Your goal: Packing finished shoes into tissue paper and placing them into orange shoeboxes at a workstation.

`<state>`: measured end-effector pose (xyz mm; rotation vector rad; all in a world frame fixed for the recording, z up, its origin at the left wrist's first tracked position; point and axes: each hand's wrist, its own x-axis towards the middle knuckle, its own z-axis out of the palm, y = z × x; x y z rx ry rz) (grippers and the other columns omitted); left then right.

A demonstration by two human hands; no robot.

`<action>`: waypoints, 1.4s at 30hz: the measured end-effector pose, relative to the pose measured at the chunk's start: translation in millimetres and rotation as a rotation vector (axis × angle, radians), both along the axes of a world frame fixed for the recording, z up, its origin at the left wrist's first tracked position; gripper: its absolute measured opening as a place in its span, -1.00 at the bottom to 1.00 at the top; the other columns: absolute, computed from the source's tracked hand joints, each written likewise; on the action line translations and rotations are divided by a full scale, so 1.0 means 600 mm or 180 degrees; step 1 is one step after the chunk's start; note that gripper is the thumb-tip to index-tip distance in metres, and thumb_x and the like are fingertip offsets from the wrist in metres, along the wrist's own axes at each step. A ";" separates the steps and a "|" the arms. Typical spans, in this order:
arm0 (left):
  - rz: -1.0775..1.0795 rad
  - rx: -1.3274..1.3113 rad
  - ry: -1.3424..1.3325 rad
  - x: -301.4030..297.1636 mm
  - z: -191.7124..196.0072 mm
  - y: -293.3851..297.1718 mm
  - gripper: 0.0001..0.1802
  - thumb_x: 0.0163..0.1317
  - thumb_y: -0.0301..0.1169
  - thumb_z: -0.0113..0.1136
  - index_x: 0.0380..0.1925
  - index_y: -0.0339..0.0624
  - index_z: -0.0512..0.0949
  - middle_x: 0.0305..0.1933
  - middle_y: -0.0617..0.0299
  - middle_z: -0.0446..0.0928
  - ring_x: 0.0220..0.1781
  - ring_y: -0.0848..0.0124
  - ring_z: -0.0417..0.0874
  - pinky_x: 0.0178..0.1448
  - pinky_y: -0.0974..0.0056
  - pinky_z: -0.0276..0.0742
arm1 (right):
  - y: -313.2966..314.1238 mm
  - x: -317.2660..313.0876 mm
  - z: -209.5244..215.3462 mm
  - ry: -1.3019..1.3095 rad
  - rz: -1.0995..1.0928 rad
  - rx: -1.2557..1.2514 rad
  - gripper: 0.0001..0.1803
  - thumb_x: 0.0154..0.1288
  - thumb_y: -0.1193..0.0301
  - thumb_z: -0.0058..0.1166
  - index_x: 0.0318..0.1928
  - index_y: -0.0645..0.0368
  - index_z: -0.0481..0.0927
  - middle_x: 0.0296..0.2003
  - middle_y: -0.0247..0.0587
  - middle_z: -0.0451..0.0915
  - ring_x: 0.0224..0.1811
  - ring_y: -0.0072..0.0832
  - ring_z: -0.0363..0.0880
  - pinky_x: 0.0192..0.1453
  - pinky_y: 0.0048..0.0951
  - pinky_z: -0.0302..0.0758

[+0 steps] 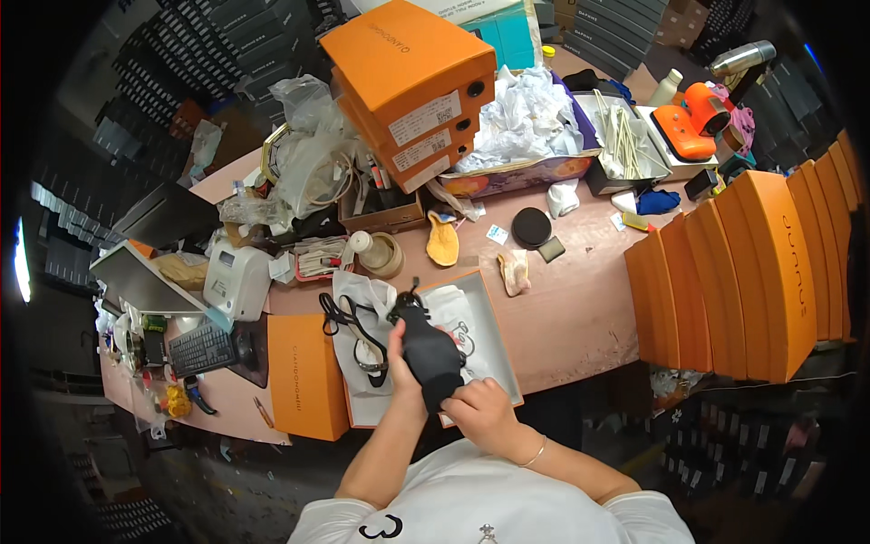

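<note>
In the head view, the left hand (405, 370) is closed around a smooth black shoe (432, 358), held over an open, pale-lined orange cardboard box (494, 349). The right hand (482, 415) has its fingers curled against the shoe's near end; whether they grip is unclear. Left of the left hand, a black strappy sandal (372, 366) lies on white paper (355, 379).

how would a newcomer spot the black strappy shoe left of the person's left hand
Find the open shoebox in front of the person. At its left side is white wrapping, and on that, left of the left hand, lies the black strappy shoe. Thin looping straps set it apart from the bulkier, solid black item in that hand.
</note>
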<state>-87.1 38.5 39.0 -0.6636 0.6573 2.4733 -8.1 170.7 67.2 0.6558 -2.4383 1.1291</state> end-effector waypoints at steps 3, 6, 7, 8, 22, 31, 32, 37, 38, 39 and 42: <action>0.0226 0.0106 0.0562 -0.023 0.027 -0.026 -0.35 0.25 0.17 -0.12 -0.32 -0.32 0.50 -0.37 0.04 0.55 -0.29 0.18 0.61 -0.15 0.15 0.59 | -0.021 -0.028 0.024 0.0096 0.0354 0.0261 -0.84 0.01 0.46 0.14 -0.32 0.07 0.57 -0.38 -0.36 0.49 -0.39 -0.43 0.45 -0.33 -0.40 0.27; 0.0417 0.0068 0.0886 -0.027 0.096 -0.059 -0.30 0.26 0.21 -0.19 -0.29 -0.32 0.50 -0.38 0.04 0.57 -0.29 0.24 0.62 -0.21 0.26 0.61 | -0.048 -0.026 0.059 0.0173 0.0181 -0.0317 -0.80 -0.06 0.45 0.25 -0.34 0.06 0.57 -0.40 -0.39 0.49 -0.39 -0.44 0.45 -0.32 -0.41 0.27; 0.0308 -0.0167 0.0905 -0.033 0.088 -0.065 -0.30 0.28 0.20 -0.20 -0.30 -0.33 0.51 -0.39 0.02 0.58 -0.31 0.23 0.63 -0.21 0.25 0.60 | -0.049 -0.022 0.071 0.0263 0.0124 -0.0584 -0.80 -0.07 0.45 0.27 -0.35 0.06 0.56 -0.40 -0.40 0.48 -0.39 -0.44 0.44 -0.31 -0.42 0.26; 0.0244 -0.0288 0.0960 -0.029 0.090 -0.076 -0.31 0.29 0.19 -0.22 -0.34 -0.32 0.51 -0.40 0.02 0.57 -0.33 0.24 0.61 -0.21 0.23 0.59 | -0.045 -0.014 0.073 0.0387 0.0115 -0.0527 -0.78 -0.09 0.46 0.28 -0.36 0.05 0.55 -0.41 -0.40 0.47 -0.39 -0.43 0.44 -0.30 -0.40 0.26; 0.0100 -0.0026 0.1116 0.061 0.050 -0.081 -0.26 0.33 0.26 -0.28 -0.19 -0.26 0.55 -0.23 0.11 0.61 -0.20 0.28 0.66 0.01 0.25 0.56 | -0.086 -0.059 0.079 0.0398 -0.0112 -0.0238 -0.78 -0.06 0.46 0.26 -0.33 0.06 0.55 -0.42 -0.36 0.48 -0.33 -0.39 0.47 -0.27 -0.37 0.27; -0.0179 -0.0988 0.1339 0.155 0.007 -0.043 -0.38 0.37 0.02 -0.18 0.19 -0.28 0.24 0.06 0.09 0.44 0.02 0.40 0.55 0.05 0.34 0.53 | -0.054 -0.065 0.056 -0.1674 -0.0387 -0.1884 -0.83 0.16 0.54 0.21 -0.20 0.25 0.65 -0.29 -0.12 0.57 -0.25 -0.31 0.57 -0.15 -0.41 0.48; -0.0151 -0.0995 0.1377 0.150 0.009 -0.046 -0.39 0.37 0.02 -0.18 0.18 -0.28 0.25 0.05 0.10 0.44 0.00 0.41 0.55 0.04 0.34 0.53 | -0.052 -0.054 0.075 -0.1545 -0.0268 -0.1687 -0.82 0.15 0.55 0.21 -0.19 0.26 0.65 -0.26 -0.12 0.58 -0.24 -0.28 0.57 -0.13 -0.41 0.49; -0.0264 -0.0475 0.1140 0.150 0.007 -0.071 -0.42 0.36 0.01 -0.18 0.11 -0.28 0.34 -0.03 0.15 0.50 -0.02 0.40 0.58 0.03 0.32 0.56 | -0.008 -0.007 0.075 -0.1270 0.0528 -0.0794 -0.77 0.13 0.56 0.22 -0.15 0.21 0.65 -0.24 -0.16 0.57 -0.23 -0.25 0.58 -0.11 -0.38 0.51; -0.0538 -0.0437 0.1206 0.154 0.008 -0.071 -0.33 0.35 0.15 -0.28 0.17 -0.18 0.34 0.10 0.13 0.46 0.08 0.35 0.55 0.16 0.25 0.52 | -0.008 -0.010 0.070 -0.1170 0.0432 -0.0639 -0.76 0.13 0.56 0.21 -0.14 0.20 0.65 -0.25 -0.16 0.57 -0.22 -0.25 0.58 -0.12 -0.37 0.51; -0.0511 -0.0762 0.1340 0.156 0.020 -0.059 -0.33 0.35 0.14 -0.28 0.18 -0.18 0.32 0.12 0.12 0.45 0.10 0.33 0.55 0.17 0.24 0.51 | -0.010 -0.019 0.066 -0.1046 0.0311 -0.0489 -0.75 0.13 0.57 0.21 -0.13 0.19 0.65 -0.26 -0.15 0.56 -0.22 -0.25 0.58 -0.13 -0.37 0.51; -0.0432 -0.0685 0.1035 0.160 0.022 -0.054 -0.33 0.34 0.13 -0.26 0.18 -0.20 0.32 0.13 0.12 0.45 0.10 0.33 0.55 0.17 0.26 0.51 | -0.031 -0.036 0.067 -0.0746 0.0067 -0.0941 -0.76 0.12 0.57 0.21 -0.15 0.19 0.65 -0.29 -0.13 0.54 -0.24 -0.23 0.55 -0.17 -0.34 0.49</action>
